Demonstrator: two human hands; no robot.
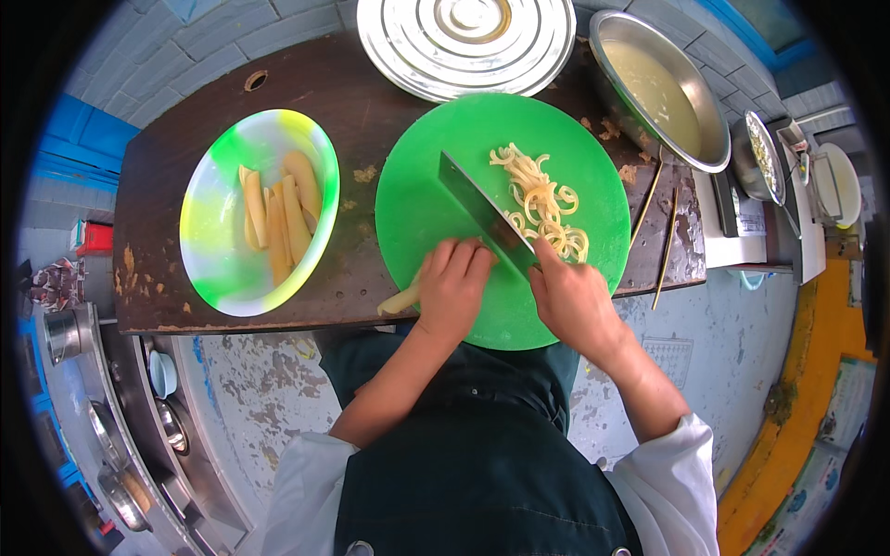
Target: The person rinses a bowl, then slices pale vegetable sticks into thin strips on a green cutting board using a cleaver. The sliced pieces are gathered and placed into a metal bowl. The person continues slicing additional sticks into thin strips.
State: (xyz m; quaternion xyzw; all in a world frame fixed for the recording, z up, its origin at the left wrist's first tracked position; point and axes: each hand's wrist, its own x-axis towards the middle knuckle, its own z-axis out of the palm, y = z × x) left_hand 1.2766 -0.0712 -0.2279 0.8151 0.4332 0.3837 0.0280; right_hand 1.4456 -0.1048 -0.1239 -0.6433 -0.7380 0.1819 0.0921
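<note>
On the round green cutting board [431, 181], my left hand [455, 285] presses down on a pale, rolled, tube-like food piece [400, 301], whose end sticks out past the board's left edge. My right hand [573, 295] is closed round the handle of a cleaver [483, 201], its blade slanting up and left just beside my left fingertips. Right of the blade lies a loose pile of pale sliced rings and strips [546, 205]. Several more long pale pieces [278, 215] lie in a green, yellow and white plastic basin [215, 257] on the left.
A round metal lid [466, 42] lies behind the board. To its right stands a steel bowl of cloudy liquid [650, 90], with a pair of chopsticks [665, 240] near the table's right end. The worn brown wooden table [160, 208] has its front edge close to my body.
</note>
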